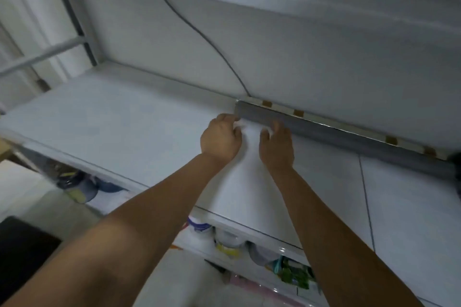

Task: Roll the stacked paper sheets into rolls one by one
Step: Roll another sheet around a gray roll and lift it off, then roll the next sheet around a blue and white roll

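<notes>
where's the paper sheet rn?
Head view, centre: the paper sheet lies on the white table, its far edge held by the left hand and right hand, just short of the grey bar along the back wall.

We see a workshop or storeroom: under the white workbench [99,117] sit plastic tubs [202,228] and packets [294,274]; behind it a cable [199,32] crosses the wall [324,57].

left hand [220,138]: fingers curled | right hand [275,146]: fingers curled | arms outstretched
</notes>
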